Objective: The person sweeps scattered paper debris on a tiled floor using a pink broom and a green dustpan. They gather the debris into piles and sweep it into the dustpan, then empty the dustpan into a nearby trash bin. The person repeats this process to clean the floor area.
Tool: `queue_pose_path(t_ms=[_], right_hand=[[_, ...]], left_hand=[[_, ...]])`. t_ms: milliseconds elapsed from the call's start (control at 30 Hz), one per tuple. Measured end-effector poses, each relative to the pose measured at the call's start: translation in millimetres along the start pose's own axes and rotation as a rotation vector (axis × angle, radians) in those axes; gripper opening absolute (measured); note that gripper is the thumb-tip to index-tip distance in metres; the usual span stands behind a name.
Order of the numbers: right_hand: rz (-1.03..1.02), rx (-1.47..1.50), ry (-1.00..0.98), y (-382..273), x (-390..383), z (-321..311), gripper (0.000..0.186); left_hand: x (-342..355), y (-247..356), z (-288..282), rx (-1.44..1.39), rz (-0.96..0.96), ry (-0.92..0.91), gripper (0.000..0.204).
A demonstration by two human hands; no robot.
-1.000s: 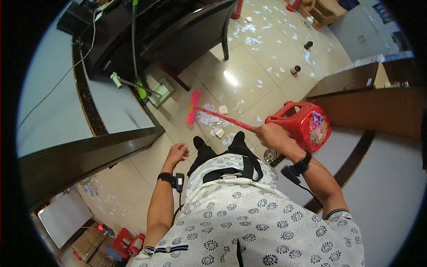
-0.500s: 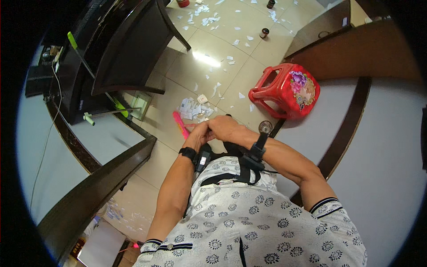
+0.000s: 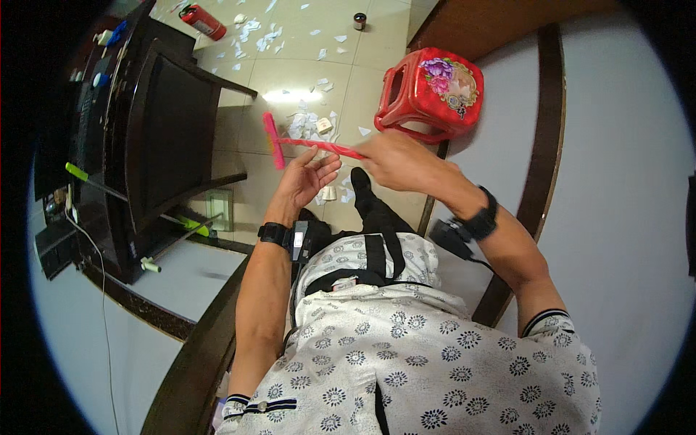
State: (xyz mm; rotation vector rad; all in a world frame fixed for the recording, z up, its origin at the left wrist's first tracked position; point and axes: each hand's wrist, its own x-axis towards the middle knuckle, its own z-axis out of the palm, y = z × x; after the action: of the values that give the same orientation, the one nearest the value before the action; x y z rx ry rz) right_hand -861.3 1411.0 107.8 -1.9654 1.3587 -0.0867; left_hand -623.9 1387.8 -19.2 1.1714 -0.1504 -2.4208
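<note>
A pink broom (image 3: 319, 145) with a striped handle reaches out over the tiled floor, its long narrow head at the far left end. My right hand (image 3: 406, 161) is wrapped round the near end of this handle. Just below the handle, my left hand (image 3: 308, 177) is turned palm up with its fingers apart; whether a fingertip touches the handle I cannot tell. Beyond the hands, torn white paper scraps (image 3: 299, 127) lie in a heap with a small cream-coloured box-like thing (image 3: 324, 125). Another small cream-coloured piece (image 3: 330, 193) lies near my shoe.
A red plastic stool (image 3: 406, 90) with a flowered top stands to the right. On the left is a dark chair (image 3: 177, 134) beside a desk. A red fire extinguisher (image 3: 203, 22) and a dark jar (image 3: 359, 20) are farther off, among more scattered scraps.
My hands, close together before, have parted. The right now grips the broom handle to the right; the left has opened palm up. The broom head appears higher in view, and the view has shifted.
</note>
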Motion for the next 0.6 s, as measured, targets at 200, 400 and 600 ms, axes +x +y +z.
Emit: queue_pose_path(t_ms=[200, 400, 600], right_hand=[[0.304, 0.582, 0.052, -67, -90, 7, 0.028], [0.629, 1.018, -0.067, -163, -106, 98, 0.055], [0.852, 1.369, -0.074, -244, -104, 149, 0.073]], left_hand=[[3, 5, -61, 0.17, -0.295, 0.071, 0.036], [-14, -25, -146, 0.375, -0.389, 0.174, 0.019], [-44, -45, -147, 0.666, -0.578, -0.024, 0.026]])
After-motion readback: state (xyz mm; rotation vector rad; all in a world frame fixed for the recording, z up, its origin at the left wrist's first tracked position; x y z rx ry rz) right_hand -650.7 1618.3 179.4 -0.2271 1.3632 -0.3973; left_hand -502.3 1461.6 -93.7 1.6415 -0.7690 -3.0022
